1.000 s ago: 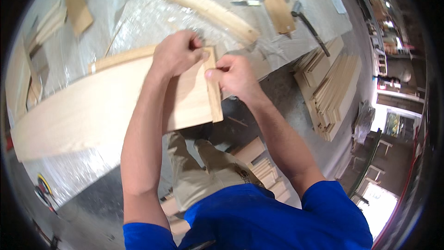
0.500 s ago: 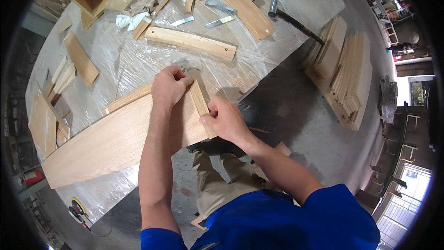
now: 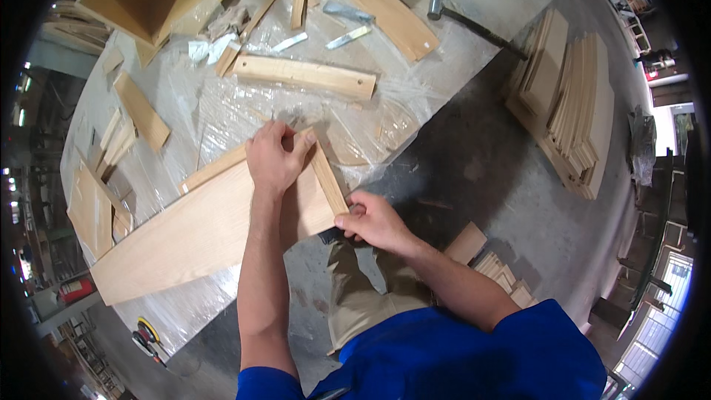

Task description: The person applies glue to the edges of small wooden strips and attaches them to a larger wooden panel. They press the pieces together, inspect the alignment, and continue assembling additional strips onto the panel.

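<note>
A long, pale wooden board [image 3: 178,241] lies slantwise on the plastic-covered table, its right end in front of me. Across that end runs a short wooden strip [image 3: 327,176]. My left hand [image 3: 274,155] is closed at the strip's far end, with the thumb pressed on it and the other fingers bent over the far edge. Thumb and fingers of my right hand [image 3: 378,224] pinch the strip's near end at the board's corner. Along the board's far edge sits another wooden strip [image 3: 215,168], partly hidden behind my left hand.
Beyond the board lies a pale rail with end holes [image 3: 304,76]. A hammer [image 3: 474,24] overhangs the table's right edge. Wood offcuts [image 3: 142,111] lie left, near an open wooden box [image 3: 122,0]. A sander [image 3: 148,335] sits front left; stacked boards [image 3: 566,104] stand right.
My right hand has slid along the short strip toward me, to its near end. My left hand stays at the far corner. The whole view has shifted slightly.
</note>
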`<state>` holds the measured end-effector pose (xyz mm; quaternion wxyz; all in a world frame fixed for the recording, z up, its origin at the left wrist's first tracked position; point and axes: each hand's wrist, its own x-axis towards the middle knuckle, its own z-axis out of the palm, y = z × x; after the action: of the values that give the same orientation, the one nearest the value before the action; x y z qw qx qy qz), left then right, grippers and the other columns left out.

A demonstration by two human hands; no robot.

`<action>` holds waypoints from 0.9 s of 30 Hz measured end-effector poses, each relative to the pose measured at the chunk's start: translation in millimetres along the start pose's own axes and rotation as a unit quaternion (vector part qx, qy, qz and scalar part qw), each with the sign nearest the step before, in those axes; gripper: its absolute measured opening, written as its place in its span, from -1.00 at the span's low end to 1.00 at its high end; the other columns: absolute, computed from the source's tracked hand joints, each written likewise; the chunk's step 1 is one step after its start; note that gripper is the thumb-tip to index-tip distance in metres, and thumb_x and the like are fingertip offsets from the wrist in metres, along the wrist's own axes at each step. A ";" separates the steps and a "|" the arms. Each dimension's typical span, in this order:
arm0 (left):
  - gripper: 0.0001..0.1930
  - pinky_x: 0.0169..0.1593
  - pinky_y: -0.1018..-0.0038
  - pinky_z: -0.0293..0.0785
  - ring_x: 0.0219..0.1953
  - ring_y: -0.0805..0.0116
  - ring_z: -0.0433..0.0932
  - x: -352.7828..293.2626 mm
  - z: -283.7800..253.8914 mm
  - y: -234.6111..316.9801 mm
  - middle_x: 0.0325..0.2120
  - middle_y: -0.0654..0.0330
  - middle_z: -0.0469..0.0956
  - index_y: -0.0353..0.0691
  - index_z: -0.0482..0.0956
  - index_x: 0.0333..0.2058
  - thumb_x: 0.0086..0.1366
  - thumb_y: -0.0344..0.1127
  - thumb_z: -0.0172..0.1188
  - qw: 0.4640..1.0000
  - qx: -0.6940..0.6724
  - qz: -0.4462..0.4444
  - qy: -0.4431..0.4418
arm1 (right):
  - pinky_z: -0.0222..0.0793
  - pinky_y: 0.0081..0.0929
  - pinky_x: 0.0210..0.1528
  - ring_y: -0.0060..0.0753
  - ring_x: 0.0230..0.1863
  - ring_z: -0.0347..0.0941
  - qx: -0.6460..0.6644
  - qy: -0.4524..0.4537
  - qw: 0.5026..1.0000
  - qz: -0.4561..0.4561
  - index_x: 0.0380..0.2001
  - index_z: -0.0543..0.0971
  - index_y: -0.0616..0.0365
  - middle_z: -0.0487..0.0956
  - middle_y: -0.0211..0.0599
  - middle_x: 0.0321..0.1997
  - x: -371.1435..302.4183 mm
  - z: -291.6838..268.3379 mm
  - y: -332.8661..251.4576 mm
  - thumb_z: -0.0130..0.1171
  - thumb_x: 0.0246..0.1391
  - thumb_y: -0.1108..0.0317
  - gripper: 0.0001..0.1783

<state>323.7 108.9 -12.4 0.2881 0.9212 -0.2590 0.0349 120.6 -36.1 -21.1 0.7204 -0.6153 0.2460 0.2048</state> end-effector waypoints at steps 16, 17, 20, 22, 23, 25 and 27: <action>-0.59 -0.02 0.09 0.34 -0.17 -0.01 0.58 3.2 11.8 6.8 -0.34 0.13 0.60 -0.16 0.60 -0.35 0.10 0.01 0.56 0.999 0.007 -0.036 -0.034 | 0.39 -0.33 -0.45 -0.49 -0.55 0.51 0.001 0.038 0.999 -0.037 -0.32 0.69 0.33 0.64 -0.24 -0.55 11.4 -3.0 0.3 0.36 0.31 0.10 -0.59; -0.59 -0.02 0.10 0.34 -0.17 -0.01 0.58 3.7 11.0 10.5 -0.34 0.13 0.60 -0.16 0.60 -0.36 0.10 0.02 0.56 0.998 0.017 -0.039 -0.035 | 0.39 -0.30 -0.45 -0.46 -0.55 0.51 -0.058 0.064 0.993 -0.075 -0.36 0.69 0.32 0.63 -0.20 -0.56 15.5 -4.0 8.0 0.36 0.31 0.06 -0.56; -0.58 -0.03 0.11 0.33 -0.19 0.01 0.59 4.5 10.6 14.4 -0.36 0.14 0.61 -0.16 0.61 -0.40 0.09 0.03 0.57 0.997 0.020 -0.061 -0.033 | 0.39 -0.21 -0.43 -0.36 -0.54 0.53 -0.097 0.094 0.984 -0.118 -0.41 0.68 0.32 0.62 -0.11 -0.57 17.6 -1.0 16.0 0.36 0.29 0.00 -0.50; -0.58 -0.03 0.11 0.33 -0.20 0.02 0.60 4.7 9.6 15.5 -0.37 0.15 0.62 -0.16 0.61 -0.42 0.09 0.04 0.58 0.997 0.011 -0.074 -0.033 | 0.40 -0.17 -0.41 -0.29 -0.53 0.55 -0.076 0.097 0.985 -0.121 -0.43 0.67 0.32 0.62 -0.05 -0.57 16.9 2.4 17.9 0.35 0.28 -0.03 -0.47; -0.58 -0.03 0.11 0.33 -0.21 0.02 0.60 5.2 9.1 16.3 -0.37 0.15 0.62 -0.16 0.62 -0.43 0.09 0.05 0.58 0.996 0.004 -0.078 -0.035 | 0.41 -0.16 -0.40 -0.25 -0.52 0.56 -0.080 0.107 0.983 -0.129 -0.42 0.67 0.32 0.62 -0.03 -0.56 16.8 3.0 18.2 0.35 0.28 -0.03 -0.48; -0.57 -0.03 0.10 0.34 -0.21 0.02 0.60 5.3 9.2 19.4 -0.38 0.15 0.62 -0.16 0.62 -0.43 0.09 0.06 0.58 0.996 0.000 -0.078 -0.033 | 0.42 -0.14 -0.38 -0.18 -0.51 0.58 -0.085 0.124 0.978 -0.142 -0.40 0.66 0.32 0.62 0.01 -0.54 15.7 4.1 18.4 0.34 0.28 -0.03 -0.48; -0.57 -0.03 0.10 0.34 -0.22 0.02 0.60 6.5 10.1 19.7 -0.38 0.15 0.62 -0.16 0.63 -0.42 0.09 0.07 0.57 0.997 0.010 -0.072 -0.024 | 0.44 -0.13 -0.37 -0.12 -0.50 0.59 -0.103 0.120 0.977 -0.141 -0.39 0.66 0.32 0.63 0.03 -0.52 16.3 4.1 19.9 0.33 0.29 -0.03 -0.49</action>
<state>318.7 86.7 -9.3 0.2743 0.9410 -0.1982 -0.0057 122.1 -29.0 -46.1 0.6398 -0.7350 0.2188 0.0500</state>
